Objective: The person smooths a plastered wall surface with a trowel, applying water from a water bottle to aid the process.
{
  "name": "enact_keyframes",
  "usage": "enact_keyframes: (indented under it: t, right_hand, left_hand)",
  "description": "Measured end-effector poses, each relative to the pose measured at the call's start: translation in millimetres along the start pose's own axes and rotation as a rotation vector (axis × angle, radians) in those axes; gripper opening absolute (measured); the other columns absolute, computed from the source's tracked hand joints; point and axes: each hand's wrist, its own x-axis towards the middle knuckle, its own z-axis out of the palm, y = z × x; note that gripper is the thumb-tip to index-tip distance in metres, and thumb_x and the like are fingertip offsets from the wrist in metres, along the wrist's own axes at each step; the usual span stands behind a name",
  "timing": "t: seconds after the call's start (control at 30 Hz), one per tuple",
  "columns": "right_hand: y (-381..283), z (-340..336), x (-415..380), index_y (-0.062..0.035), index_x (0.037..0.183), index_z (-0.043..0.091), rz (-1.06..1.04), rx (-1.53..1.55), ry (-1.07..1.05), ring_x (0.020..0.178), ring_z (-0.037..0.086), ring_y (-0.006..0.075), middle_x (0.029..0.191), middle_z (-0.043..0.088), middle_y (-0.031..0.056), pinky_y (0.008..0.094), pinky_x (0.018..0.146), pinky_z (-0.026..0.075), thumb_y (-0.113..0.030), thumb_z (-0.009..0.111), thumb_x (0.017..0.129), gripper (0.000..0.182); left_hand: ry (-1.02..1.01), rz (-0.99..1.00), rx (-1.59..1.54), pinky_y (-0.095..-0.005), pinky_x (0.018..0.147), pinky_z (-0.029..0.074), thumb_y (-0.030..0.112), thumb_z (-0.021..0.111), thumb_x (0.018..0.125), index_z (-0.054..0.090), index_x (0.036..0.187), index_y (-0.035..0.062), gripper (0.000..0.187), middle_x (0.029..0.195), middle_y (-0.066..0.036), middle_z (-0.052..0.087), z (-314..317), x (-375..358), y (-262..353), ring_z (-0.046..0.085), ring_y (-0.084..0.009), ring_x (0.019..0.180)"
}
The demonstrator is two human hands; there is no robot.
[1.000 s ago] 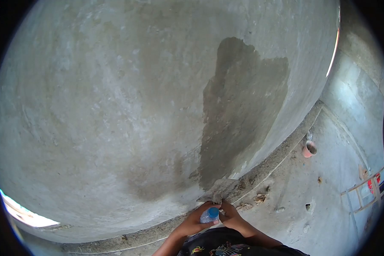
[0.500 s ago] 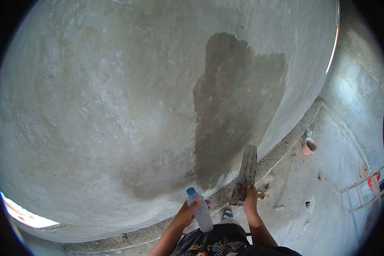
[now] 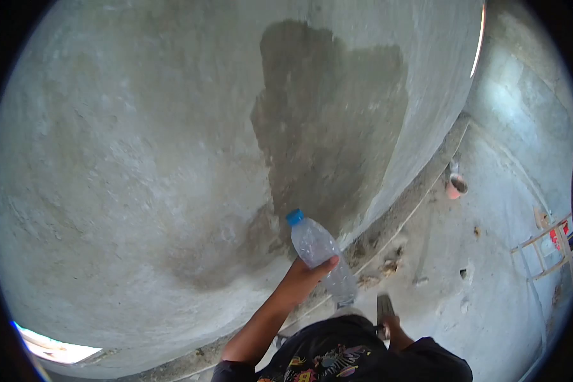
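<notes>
left hand (image 3: 307,272) grips bottle (image 3: 318,253), cap toward wet patch (image 3: 331,121) | right hand (image 3: 393,328) closed on trowel (image 3: 384,310), lowered aside

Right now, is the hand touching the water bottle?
Touching. The head view shows the left hand wrapped around the middle of the water bottle, fingers lying over its clear side, lifting it in front of the wall.

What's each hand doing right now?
Left hand: closed around a plastic bottle, raised toward the wall.
Right hand: low by the body, gripping a trowel; mostly hidden.
</notes>
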Motion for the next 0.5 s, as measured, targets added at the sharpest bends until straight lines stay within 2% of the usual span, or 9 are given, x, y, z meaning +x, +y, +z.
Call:
enact_keyframes:
  t: [0.03, 0.07, 0.1, 0.13, 0.17, 0.23, 0.33, 0.47, 0.5]
  right_hand:
    - [4, -2, -17, -0.0130, 0.074, 0.075, -0.064, -0.463, -0.374, 0.079, 0.071, 0.0307, 0.075, 0.071, 0.0098, 0.0470, 0.062, 0.053, -0.024, 0.072, 0.071, 0.012]
    - [12, 0, -37, -0.0140, 0.069, 0.075, -0.013, -0.372, -0.260, 0.081, 0.071, 0.0296, 0.075, 0.071, 0.0096, 0.0463, 0.064, 0.053, -0.022, 0.072, 0.071, 0.009]
    - [-23, -54, -103, -0.0141, 0.068, 0.074, -0.191, -0.583, -0.151, 0.081, 0.071, 0.0280, 0.074, 0.071, 0.0099, 0.0455, 0.063, 0.052, -0.023, 0.071, 0.070, 0.009]
    - [30, 7, -73, -0.0148, 0.076, 0.071, -0.163, -0.231, -0.156, 0.069, 0.066, 0.0297, 0.070, 0.067, 0.0094, 0.0470, 0.058, 0.048, -0.025, 0.063, 0.077, 0.013]
    - [26, 0, -88, -0.0145, 0.076, 0.071, 0.022, 0.059, -0.276, 0.069, 0.066, 0.0295, 0.071, 0.067, 0.0094, 0.0468, 0.058, 0.048, -0.025, 0.063, 0.077, 0.014]
    - [-14, -45, -109, -0.0140, 0.077, 0.071, 0.168, 0.369, -0.317, 0.069, 0.066, 0.0292, 0.071, 0.067, 0.0095, 0.0466, 0.058, 0.048, -0.025, 0.063, 0.078, 0.014]
    - [-45, -83, -118, -0.0132, 0.077, 0.071, 0.187, 0.513, -0.307, 0.069, 0.066, 0.0288, 0.071, 0.067, 0.0096, 0.0462, 0.058, 0.048, -0.026, 0.062, 0.079, 0.015]
    - [-56, -101, -115, -0.0122, 0.078, 0.070, 0.161, 0.558, -0.287, 0.068, 0.066, 0.0281, 0.072, 0.067, 0.0097, 0.0456, 0.057, 0.049, -0.026, 0.061, 0.080, 0.017]
    - [-57, -101, -114, -0.0120, 0.079, 0.070, 0.155, 0.559, -0.288, 0.068, 0.066, 0.0280, 0.072, 0.067, 0.0098, 0.0455, 0.057, 0.049, -0.027, 0.061, 0.080, 0.017]
  left_hand:
    - [-0.011, 0.036, 0.006, -0.0364, 0.092, 0.047, 0.028, 0.075, 0.086, 0.052, 0.125, 0.0092, 0.049, 0.116, -0.004, 0.061, 14, 3, 22, 0.057, -0.0186, 0.110]
    - [-0.018, 0.068, -0.121, -0.0372, 0.091, 0.047, 0.031, 0.074, 0.087, 0.050, 0.126, 0.0096, 0.050, 0.115, -0.004, 0.061, 30, 4, 46, 0.058, -0.0188, 0.108]
    - [-0.032, 0.093, -0.250, -0.0381, 0.091, 0.048, 0.034, 0.073, 0.087, 0.049, 0.126, 0.0100, 0.052, 0.114, -0.004, 0.060, 43, 5, 67, 0.058, -0.0190, 0.106]
    - [-0.050, 0.150, -0.274, -0.0391, 0.090, 0.048, 0.035, 0.073, 0.087, 0.044, 0.131, 0.0114, 0.058, 0.122, -0.004, 0.055, 54, 9, 85, 0.055, -0.0189, 0.111]
    - [-0.065, 0.181, -0.278, -0.0391, 0.090, 0.048, 0.035, 0.073, 0.087, 0.044, 0.131, 0.0114, 0.058, 0.122, -0.004, 0.055, 67, 12, 103, 0.055, -0.0189, 0.111]
    - [-0.113, 0.234, -0.426, -0.0371, 0.087, 0.048, 0.036, 0.073, 0.087, 0.043, 0.131, 0.0123, 0.059, 0.123, -0.003, 0.053, 91, 16, 136, 0.053, -0.0168, 0.111]
    - [-0.303, 0.412, -0.514, -0.0367, 0.084, 0.047, 0.038, 0.073, 0.087, 0.043, 0.128, 0.0124, 0.057, 0.118, -0.003, 0.052, 116, 20, 172, 0.052, -0.0155, 0.108]
    - [-0.272, 0.462, -0.464, -0.0358, 0.083, 0.045, 0.040, 0.071, 0.088, 0.043, 0.126, 0.0108, 0.055, 0.115, -0.002, 0.052, 139, 8, 204, 0.051, -0.0141, 0.104]
    - [-0.350, 0.503, -0.574, -0.0344, 0.085, 0.046, 0.038, 0.068, 0.091, 0.048, 0.122, 0.0133, 0.044, 0.113, 0.000, 0.056, 146, 12, 208, 0.054, -0.0130, 0.104]
